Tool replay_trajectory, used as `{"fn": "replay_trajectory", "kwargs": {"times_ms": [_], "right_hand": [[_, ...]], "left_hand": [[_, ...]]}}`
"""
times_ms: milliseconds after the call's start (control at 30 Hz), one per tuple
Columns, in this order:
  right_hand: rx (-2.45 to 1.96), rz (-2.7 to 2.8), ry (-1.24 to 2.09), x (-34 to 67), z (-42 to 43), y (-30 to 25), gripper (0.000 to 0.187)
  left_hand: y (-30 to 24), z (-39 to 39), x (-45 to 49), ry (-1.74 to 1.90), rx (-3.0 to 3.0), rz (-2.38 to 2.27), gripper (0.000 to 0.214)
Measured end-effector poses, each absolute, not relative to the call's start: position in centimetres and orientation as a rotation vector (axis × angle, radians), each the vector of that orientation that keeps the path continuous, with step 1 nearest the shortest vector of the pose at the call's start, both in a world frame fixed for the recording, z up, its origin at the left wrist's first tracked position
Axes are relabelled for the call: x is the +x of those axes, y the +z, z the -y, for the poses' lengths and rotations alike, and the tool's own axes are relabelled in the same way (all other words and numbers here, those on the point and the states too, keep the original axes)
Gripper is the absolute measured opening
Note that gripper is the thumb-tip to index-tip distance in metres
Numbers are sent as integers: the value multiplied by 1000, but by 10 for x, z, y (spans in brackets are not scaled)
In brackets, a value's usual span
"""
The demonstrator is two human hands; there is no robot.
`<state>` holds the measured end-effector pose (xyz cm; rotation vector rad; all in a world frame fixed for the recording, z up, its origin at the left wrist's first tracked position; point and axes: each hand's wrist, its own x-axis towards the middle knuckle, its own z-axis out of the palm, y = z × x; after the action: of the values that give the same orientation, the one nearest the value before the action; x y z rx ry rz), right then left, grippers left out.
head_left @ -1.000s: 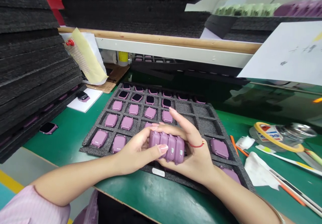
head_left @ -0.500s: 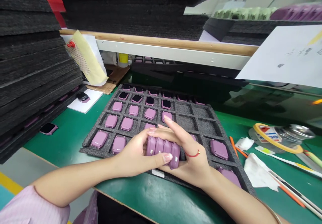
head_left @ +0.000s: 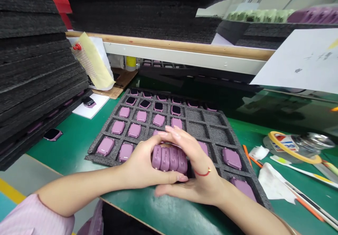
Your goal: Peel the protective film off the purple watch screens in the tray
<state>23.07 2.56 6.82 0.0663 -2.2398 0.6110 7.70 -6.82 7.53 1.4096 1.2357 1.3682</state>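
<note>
A row of several purple smartwatch cases (head_left: 169,158), standing on edge side by side, is held between my two hands. My left hand (head_left: 139,164) wraps the row from the left, its thumb stretched along the near side. My right hand (head_left: 199,164) cups the far and right sides, fingers arched over the top and thumb below. Beneath them lies a black foam tray (head_left: 195,129) divided into compartments. Many compartments hold purple watch cases, such as one watch case (head_left: 231,158) at the right; those in the back rows show dark screens.
Stacked black foam trays (head_left: 31,52) rise at the left. A loose watch (head_left: 52,134) lies beside them on the green table, another watch (head_left: 88,101) on white paper. At right are a glass jar (head_left: 293,147), crumpled tissue (head_left: 276,182) and brushes. A shelf edge (head_left: 169,52) crosses behind.
The row of watch cases has been turned in my hands, so different narrow sides face me. My right thumb has come out below the row, and my left thumb has shifted slightly lower.
</note>
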Motion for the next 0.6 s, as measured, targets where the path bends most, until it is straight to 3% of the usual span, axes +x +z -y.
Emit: {"fn": "replay_trajectory", "kwargs": {"times_ms": [67, 200, 300, 400, 600], "right_hand": [[-25, 2128, 811, 233, -26, 70, 90], [-286, 1841, 1197, 232, -27, 69, 50], [-414, 1731, 1396, 227, -29, 66, 41], [-450, 1732, 1587, 224, -28, 66, 45], [-430, 1915, 1873, 230, -26, 73, 73]], "left_hand": [[76, 70, 75, 1384, 1531, -1216, 56], [75, 71, 72, 1388, 1753, -1199, 46], [69, 70, 70, 1410, 1857, -1141, 47], [66, 68, 69, 1430, 1910, -1084, 48], [71, 68, 69, 1407, 1957, -1161, 38]]}}
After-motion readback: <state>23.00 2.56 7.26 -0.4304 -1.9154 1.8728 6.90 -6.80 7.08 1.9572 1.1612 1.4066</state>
